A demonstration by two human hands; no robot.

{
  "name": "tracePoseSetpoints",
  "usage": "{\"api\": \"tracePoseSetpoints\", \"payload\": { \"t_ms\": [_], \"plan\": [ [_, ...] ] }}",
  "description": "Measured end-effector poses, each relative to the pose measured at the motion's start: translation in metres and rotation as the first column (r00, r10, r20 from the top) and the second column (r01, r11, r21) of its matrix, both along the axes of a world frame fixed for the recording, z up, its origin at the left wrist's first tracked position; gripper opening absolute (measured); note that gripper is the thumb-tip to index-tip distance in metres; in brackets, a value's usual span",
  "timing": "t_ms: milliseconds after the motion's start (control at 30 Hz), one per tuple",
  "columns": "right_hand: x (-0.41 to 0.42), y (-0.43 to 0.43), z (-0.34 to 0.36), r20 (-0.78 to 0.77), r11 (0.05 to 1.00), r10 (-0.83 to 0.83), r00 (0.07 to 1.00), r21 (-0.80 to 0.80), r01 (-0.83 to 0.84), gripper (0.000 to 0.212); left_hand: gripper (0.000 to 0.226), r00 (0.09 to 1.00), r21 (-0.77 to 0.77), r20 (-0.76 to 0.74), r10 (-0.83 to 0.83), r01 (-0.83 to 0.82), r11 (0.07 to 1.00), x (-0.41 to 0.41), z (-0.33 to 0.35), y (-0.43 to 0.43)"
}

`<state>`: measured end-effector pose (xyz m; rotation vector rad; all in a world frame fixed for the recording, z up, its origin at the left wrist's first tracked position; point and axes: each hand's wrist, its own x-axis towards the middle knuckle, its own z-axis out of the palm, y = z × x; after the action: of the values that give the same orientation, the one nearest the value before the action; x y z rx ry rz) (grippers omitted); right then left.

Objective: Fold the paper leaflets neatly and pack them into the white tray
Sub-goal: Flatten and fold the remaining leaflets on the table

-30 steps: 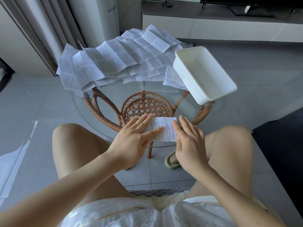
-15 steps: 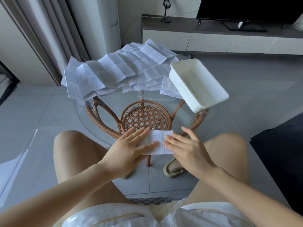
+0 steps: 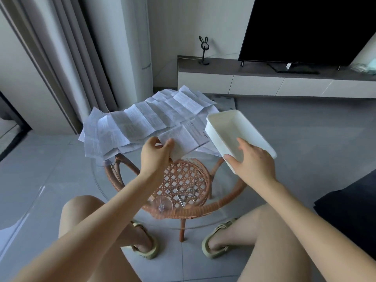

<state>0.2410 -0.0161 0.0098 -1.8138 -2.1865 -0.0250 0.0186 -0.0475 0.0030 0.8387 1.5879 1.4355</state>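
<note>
Fingers of left hand tight on leaflet, right hand loose over tray

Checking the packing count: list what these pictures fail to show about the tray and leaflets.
- Head view: near end of the white tray, covered by the right hand; anything lying there cannot be seen.
- Head view: sheet count in the leaflet pile; sheets overlap.
- Head view: print on the leaflet pinched by the left hand; too small and blurred.

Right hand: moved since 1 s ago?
Yes. The right hand went from the glass table's near edge, away and rightward, to the white tray's near end.
</note>
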Motion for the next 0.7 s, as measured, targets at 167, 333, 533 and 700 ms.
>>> {"api": "tracePoseSetpoints", "payload": {
  "t_ms": [167,333,533,700],
  "plan": [
    [-0.001,0.015,-0.006,-0.022,0.997,0.004,1.000,-0.080,-0.006,0.034,0.006,0.953,-0.161,-0.297,-0.067,0.019,0.987,0.015,-0.002,0.063],
    [-0.002,0.021,-0.007,-0.098,0.993,0.030,0.995,-0.107,-0.040,0.027,0.016,0.866,-0.291,-0.454,-0.210,0.079,0.954,0.023,0.002,0.093],
    [0.001,0.026,-0.007,-0.144,0.993,0.059,0.988,-0.095,-0.074,0.028,0.025,0.906,-0.438,-0.268,-0.326,0.187,0.880,0.038,0.007,0.123],
    [0.002,0.025,-0.005,-0.202,0.992,0.090,0.975,-0.073,-0.107,0.038,0.030,0.862,-0.508,-0.346,-0.371,0.160,0.846,0.055,-0.006,0.127]
  ]
}}
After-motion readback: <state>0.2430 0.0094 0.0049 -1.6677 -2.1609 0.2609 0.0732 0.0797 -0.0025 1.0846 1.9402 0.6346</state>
